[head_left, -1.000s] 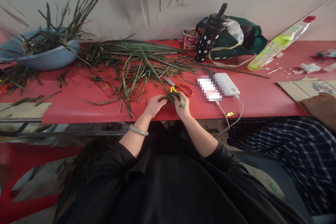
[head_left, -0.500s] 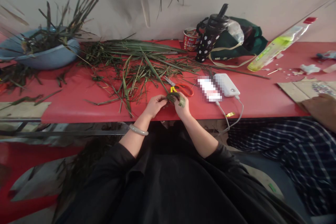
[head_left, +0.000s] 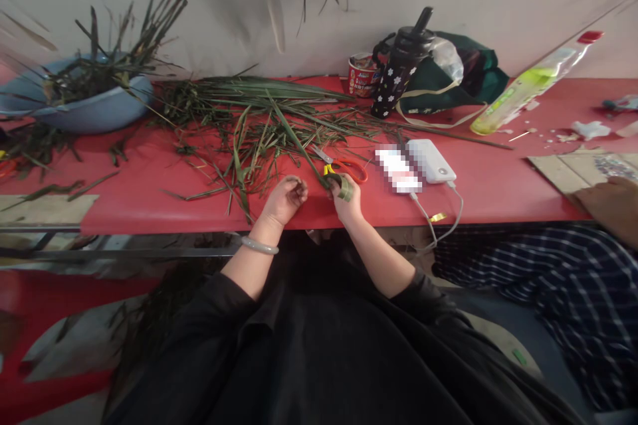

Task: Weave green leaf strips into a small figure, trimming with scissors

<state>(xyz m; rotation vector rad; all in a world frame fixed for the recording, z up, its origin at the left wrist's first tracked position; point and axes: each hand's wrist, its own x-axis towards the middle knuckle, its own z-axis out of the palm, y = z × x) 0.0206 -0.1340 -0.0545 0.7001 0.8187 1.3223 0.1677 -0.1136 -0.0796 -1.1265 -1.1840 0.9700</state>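
My right hand (head_left: 347, 202) is closed on a long green leaf strip (head_left: 345, 188), pinched between thumb and fingers. The strip curls into a loop over the fingers. One long end slants up and left toward the loose leaves. My left hand (head_left: 286, 200), with a pale bangle (head_left: 260, 246) on the wrist, hangs a little to the left, apart from the strip. Its fingers are loosely bent and nothing shows in them. Just beyond my right hand lie scissors (head_left: 349, 170) with orange and yellow handles, partly behind the strip.
Loose leaves (head_left: 259, 133) cover the red table (head_left: 199, 212) ahead. A blue basin (head_left: 100, 109) of leaves stands at left. A power bank (head_left: 429, 161), a phone (head_left: 397, 168), a dark tumbler (head_left: 399, 76) and a bottle (head_left: 533, 89) are at right. Another person's hand (head_left: 611, 206) rests on cardboard.
My left hand has let go of the leaf strip and moved left, away from it. My right hand still holds the strip in nearly the same place.
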